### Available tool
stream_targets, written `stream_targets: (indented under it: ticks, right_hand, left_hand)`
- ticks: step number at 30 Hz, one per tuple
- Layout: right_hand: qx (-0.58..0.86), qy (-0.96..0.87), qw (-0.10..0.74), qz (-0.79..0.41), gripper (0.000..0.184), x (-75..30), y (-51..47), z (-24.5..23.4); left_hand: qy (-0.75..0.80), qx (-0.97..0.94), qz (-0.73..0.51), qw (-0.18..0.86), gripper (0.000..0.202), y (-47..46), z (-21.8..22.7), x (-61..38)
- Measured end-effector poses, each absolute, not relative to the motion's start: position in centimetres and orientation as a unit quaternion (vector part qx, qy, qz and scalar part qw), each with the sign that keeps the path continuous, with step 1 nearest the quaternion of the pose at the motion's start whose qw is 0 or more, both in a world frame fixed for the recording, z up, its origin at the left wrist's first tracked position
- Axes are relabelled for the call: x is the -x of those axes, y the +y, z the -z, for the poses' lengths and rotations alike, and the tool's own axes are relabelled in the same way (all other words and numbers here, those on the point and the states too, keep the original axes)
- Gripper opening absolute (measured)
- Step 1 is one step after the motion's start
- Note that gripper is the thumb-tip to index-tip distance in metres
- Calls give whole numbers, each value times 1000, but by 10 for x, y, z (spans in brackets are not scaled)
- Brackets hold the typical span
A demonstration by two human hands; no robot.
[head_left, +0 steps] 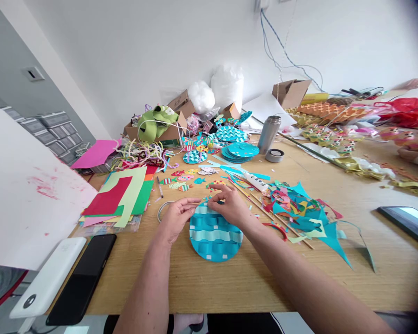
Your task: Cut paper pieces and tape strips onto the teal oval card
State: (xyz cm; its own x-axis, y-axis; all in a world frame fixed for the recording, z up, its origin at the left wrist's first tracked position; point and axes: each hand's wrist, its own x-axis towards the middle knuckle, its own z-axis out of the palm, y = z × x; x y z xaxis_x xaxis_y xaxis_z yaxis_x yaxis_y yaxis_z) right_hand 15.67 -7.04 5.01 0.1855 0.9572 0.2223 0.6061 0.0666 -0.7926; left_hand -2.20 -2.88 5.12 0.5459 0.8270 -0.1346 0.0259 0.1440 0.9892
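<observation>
A round blue paper disc (216, 252) lies on the table in front of me, with wavy pale and darker blue paper strips across it and small white squares near its lower rim. At its upper left edge is my left hand (179, 215), fingers stretched out and thumb apart, touching the rim. My right hand (231, 206) reaches over the upper right of the disc, thumb and index finger pinched together at the top edge. What the pinch holds is too small to make out. Paper fish (186, 178) with coloured patterns lie just beyond my hands.
Left are coloured paper sheets (107, 199), a tape roll (163, 211), a black phone (83, 278) and a white power bank (50, 276). Right lie paper scraps (310, 213), red-handled scissors (277, 229), wooden sticks (282, 222) and a glue tube (256, 182). Behind stand stacked discs (238, 153) and a steel flask (269, 134).
</observation>
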Motion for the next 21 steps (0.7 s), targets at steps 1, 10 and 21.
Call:
stream_targets:
  ticks: [1, 10, 21]
  right_hand:
    - [651, -602, 412, -209, 9, -157, -71, -50]
    - [649, -605, 416, -198, 11, -155, -71, -51]
    - [648, -605, 421, -191, 13, -154, -72, -54]
  left_hand:
    - [367, -579, -303, 662, 40, -29, -51, 22]
    - [367, -581, -301, 661, 40, -30, -52, 22]
    - [361, -580, -302, 664, 42, -30, -52, 22]
